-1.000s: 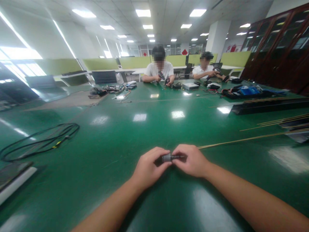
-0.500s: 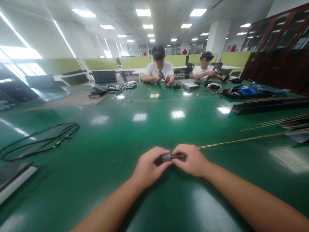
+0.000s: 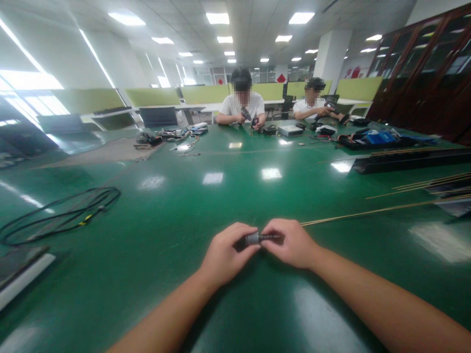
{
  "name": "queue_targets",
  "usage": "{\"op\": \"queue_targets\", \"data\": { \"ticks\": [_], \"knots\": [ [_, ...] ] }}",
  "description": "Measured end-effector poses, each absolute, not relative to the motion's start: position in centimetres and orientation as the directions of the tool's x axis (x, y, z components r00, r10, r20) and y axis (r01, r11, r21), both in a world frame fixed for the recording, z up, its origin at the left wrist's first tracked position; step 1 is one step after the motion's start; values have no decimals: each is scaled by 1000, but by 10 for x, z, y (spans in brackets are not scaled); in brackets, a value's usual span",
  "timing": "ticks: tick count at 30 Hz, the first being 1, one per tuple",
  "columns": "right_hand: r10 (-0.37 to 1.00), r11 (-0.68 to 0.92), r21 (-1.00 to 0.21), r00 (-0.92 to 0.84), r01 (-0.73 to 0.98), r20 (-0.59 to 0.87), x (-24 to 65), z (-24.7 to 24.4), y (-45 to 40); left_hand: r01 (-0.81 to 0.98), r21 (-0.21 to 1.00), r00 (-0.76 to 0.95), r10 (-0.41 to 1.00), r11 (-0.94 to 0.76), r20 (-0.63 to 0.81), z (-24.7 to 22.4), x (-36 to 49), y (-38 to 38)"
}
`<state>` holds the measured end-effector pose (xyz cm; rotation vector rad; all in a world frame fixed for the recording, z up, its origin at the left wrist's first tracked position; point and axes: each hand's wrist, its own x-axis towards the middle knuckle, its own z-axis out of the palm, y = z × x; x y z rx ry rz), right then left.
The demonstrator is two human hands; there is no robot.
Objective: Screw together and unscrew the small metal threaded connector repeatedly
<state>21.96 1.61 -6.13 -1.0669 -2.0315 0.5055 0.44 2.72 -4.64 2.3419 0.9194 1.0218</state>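
Observation:
Low over the green table [image 3: 176, 274], my left hand [image 3: 225, 255] is closed round a small grey metal cylinder [image 3: 252, 239], its dark far end partly hidden in my fingers. From the right end of this cylinder a thin dark ridged rod [image 3: 270, 237] sticks out, lying nearly level. My right hand [image 3: 294, 245] pinches at the rod, thumb and fingertips close up against the cylinder. Both hands almost touch each other. The exact kind of the part is too small and blurred to name.
Thin brass-coloured rods [image 3: 353, 214] extend rightward from behind my right hand. A coiled black cable [image 3: 73, 210] and a white-edged slab [image 3: 29, 274] lie at left. Across the table sit two people with tools, near a tray [image 3: 382, 142] holding blue items. Long black pieces [image 3: 408, 163] lie at right.
Both hands keep their hold on the part, which has shifted very slightly to the left. Nothing else visibly differs.

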Motion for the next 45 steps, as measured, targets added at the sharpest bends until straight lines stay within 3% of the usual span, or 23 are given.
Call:
{"op": "queue_targets", "data": {
  "ticks": [45],
  "knots": [
    [839, 542, -624, -318, 563, 442, 220, -61, 15, 420, 596, 484, 724, -685, 491, -47, 2, 30]
  ]
}}
